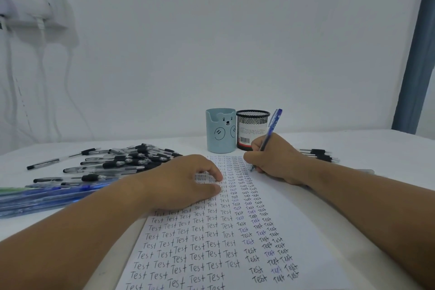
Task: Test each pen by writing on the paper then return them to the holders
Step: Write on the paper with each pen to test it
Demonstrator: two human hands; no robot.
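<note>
On white table (376, 148) by wall: right hand (275, 158) gripping blue pen (268, 139), left hand (183, 183) seemingly relaxed on paper (306, 231).

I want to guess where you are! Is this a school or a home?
Probably a desk at home or in a small office, though I can't be sure. Plain white table, two pen holders, a bear cup and a mesh cup, and chargers plugged into the wall.
</note>
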